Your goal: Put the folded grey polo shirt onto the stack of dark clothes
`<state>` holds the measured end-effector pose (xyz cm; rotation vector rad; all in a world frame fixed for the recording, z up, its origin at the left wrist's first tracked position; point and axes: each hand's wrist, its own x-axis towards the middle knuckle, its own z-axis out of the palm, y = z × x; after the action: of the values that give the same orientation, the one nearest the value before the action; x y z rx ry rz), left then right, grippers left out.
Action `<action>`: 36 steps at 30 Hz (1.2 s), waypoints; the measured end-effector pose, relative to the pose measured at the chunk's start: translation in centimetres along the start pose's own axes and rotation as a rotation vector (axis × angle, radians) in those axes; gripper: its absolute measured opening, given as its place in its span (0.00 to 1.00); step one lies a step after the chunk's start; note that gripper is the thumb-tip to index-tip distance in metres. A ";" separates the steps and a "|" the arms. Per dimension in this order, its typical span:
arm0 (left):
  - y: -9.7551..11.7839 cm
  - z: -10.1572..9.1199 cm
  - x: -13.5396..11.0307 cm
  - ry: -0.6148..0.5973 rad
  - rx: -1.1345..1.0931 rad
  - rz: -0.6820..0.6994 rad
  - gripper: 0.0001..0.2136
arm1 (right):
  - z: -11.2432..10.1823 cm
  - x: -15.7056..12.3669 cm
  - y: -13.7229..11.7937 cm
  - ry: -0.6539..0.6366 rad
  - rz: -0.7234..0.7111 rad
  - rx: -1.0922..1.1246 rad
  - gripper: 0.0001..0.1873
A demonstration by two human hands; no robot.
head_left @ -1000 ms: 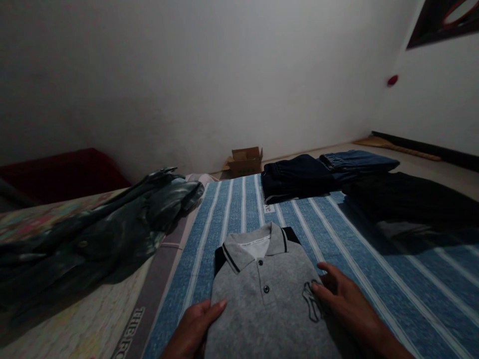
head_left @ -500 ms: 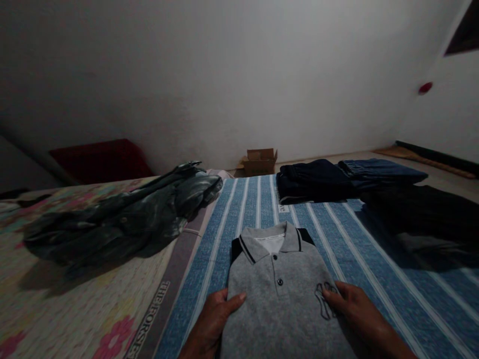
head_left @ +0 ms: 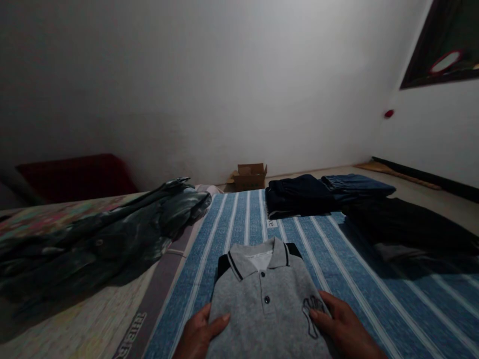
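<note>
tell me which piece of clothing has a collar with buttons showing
The grey polo shirt, folded on the blue striped sheet between the left hand and right hand. The folded dark pants and jeans behind show none.

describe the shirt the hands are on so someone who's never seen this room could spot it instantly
Start at the blue striped sheet spread in the middle. At its near end lies the folded grey polo shirt, with the left hand and right hand on its two sides. Unlike the dark folded clothes at the far end, it is light grey, with a black-trimmed collar, two buttons and a dark chest emblem.
</note>
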<state>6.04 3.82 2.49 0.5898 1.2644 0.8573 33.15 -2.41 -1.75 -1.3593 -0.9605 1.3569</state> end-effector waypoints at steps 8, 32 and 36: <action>5.6 4.3 0.1 -0.036 0.112 0.171 0.23 | -2.6 1.9 -6.9 -0.165 -0.069 0.114 0.19; 13.5 28.9 27.3 0.157 0.544 0.676 0.08 | -20.4 30.8 -13.1 0.700 0.004 -0.751 0.11; 14.7 28.9 27.8 0.167 0.517 0.739 0.10 | -21.0 31.1 -13.5 0.748 -0.109 -0.788 0.10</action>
<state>32.82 37.03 4.76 1.4826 1.4457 1.2011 57.51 28.91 2.22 -2.1355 -1.0358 0.2689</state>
